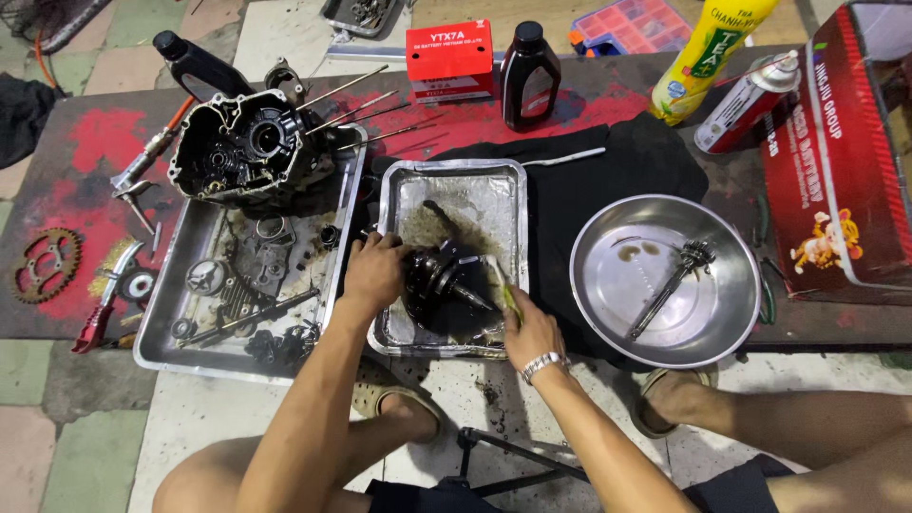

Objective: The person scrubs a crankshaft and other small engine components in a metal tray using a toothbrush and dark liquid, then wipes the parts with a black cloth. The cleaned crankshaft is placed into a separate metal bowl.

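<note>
Crankshaft: dark oily metal. Tray: dull, grimy aluminium. Round bowl: glossy polished steel.

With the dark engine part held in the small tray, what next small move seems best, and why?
Probably stroke the brush in the right hand along the greasy crankshaft: the left hand steadies it over the small tray, whose floor shows dirty liquid.

A black, oil-coated crankshaft assembly is lying on its side between the left hand and the right hand, its steel shaft end pointing toward the right hand, which is gripping a thin yellow-green brush angled toward that shaft.
</note>
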